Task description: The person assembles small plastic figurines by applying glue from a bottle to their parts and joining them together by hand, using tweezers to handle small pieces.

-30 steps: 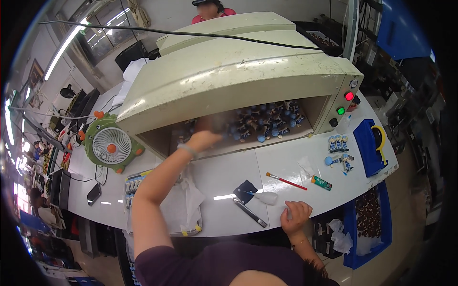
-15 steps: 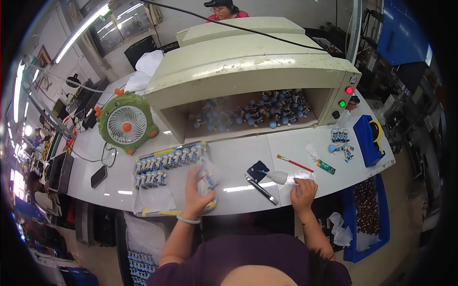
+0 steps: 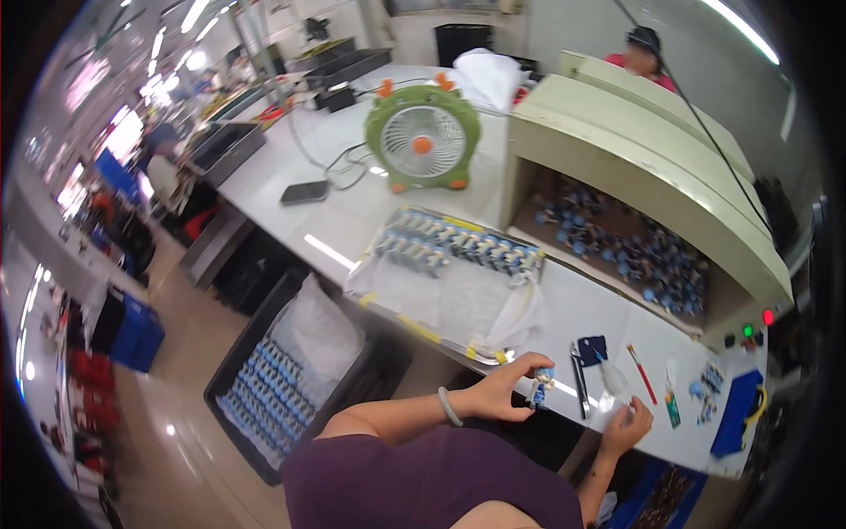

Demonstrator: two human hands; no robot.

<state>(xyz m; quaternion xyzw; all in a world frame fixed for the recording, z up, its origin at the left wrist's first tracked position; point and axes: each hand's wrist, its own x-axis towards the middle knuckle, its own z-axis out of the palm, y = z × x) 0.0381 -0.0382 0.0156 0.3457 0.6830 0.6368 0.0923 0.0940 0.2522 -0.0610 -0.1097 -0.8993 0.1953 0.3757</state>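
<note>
My left hand (image 3: 495, 394) holds a small blue-and-white figurine (image 3: 541, 389) upright between thumb and fingers, just off the table's front edge. Beside it, a shallow tray (image 3: 401, 323) edged with yellow tape carries two rows of similar figurines (image 3: 467, 245) and a white sheet. My right hand (image 3: 624, 430) rests at the table edge, fingers loosely bent and apart, with nothing visible in them. Nearest to it is a whitish squeeze bottle (image 3: 614, 379), its tip on a dark cloth (image 3: 591, 349). A black-and-silver tool (image 3: 580, 381), a red brush (image 3: 642, 374) and a green tube (image 3: 672, 409) lie around.
A cream machine (image 3: 643, 154) with an opening full of figurines stands behind. On the table are a green fan (image 3: 423, 145), a phone (image 3: 304, 192) and a blue holder (image 3: 738, 414). Below left sits a black crate (image 3: 220, 379) of figurines. A person (image 3: 641, 57) is beyond the machine.
The view has swung left. My left hand has brought the figurine from over the tray to the table's front edge. My right hand stays near the squeeze bottle.
</note>
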